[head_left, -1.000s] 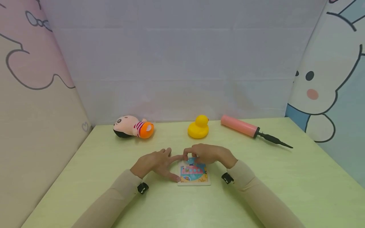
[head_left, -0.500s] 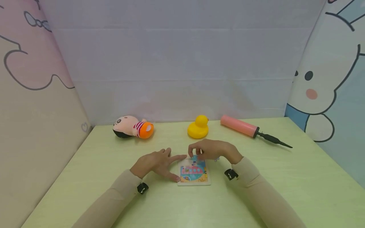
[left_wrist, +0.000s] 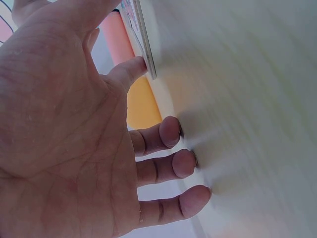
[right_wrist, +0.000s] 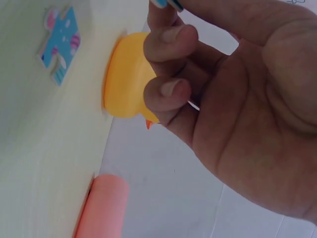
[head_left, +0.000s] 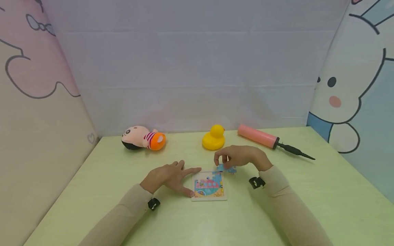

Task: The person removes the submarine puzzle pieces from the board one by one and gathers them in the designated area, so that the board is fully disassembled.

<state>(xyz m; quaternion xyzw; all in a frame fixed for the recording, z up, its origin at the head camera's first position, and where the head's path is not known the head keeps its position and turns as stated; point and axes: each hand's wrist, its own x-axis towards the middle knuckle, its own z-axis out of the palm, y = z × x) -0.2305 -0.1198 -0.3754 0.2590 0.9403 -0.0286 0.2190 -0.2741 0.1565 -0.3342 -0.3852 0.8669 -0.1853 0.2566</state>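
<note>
A square jigsaw puzzle [head_left: 209,189] with a pink submarine picture lies in a pale frame on the table. My left hand [head_left: 167,176] is spread along its left side, thumb at the lower left corner and index finger at the upper left. The left wrist view shows that index fingertip [left_wrist: 136,67] against the frame's edge. Just beyond the frame's top right corner, my right hand [head_left: 241,157] pinches a blue puzzle piece [right_wrist: 159,2], mostly cut off in the right wrist view. Below that hand, a loose blue puzzle piece [right_wrist: 62,44] with pink spots lies on the table.
Along the back of the table lie a plush doll [head_left: 143,137], a yellow rubber duck [head_left: 213,138] and a pink hand pump [head_left: 258,135] with a black nozzle. A pale wall [head_left: 197,68] stands behind them, with cartoon-printed panels on both sides.
My right hand has lifted a blue piece away from the puzzle's upper part, moving right and back, and a pale bare patch shows there. The left hand stays in place.
</note>
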